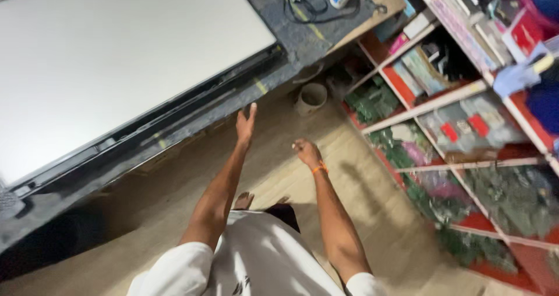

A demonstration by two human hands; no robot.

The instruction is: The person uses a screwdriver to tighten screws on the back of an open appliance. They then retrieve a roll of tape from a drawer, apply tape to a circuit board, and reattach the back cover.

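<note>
Left hand (245, 124): open, fingers spread and pointing up toward the workbench edge, holding nothing; nearest thing is the bench's dark front rail just above the fingertips, apart from it.
Right hand (306, 152): fingers curled loosely inward, nothing visible in the grip; blurred, so probably empty but cannot tell for sure. Orange wristband (319, 168) just behind it on the wrist.
Large flat panel (116, 57): pale grey-white sheet in a dark frame, lying flat on the bench, up and to the left of the left hand, well clear of both hands.
Workbench (303, 40): dark speckled top, extends past the panel above both hands; tangle of black cables (308, 2) on its far part.
Pot (312, 98): small beige round container on the floor, above the right hand, near the bench foot.
Shelf rack (442, 101): red and white shelves to the right of the right hand, packed with boxes and clear bags of small green parts.
Floor (361, 174): light wood-look boards under both hands; bare feet (244, 200) below the left hand.
Clothing: white sleeves and white garment (262, 261), bottom of view.
</note>
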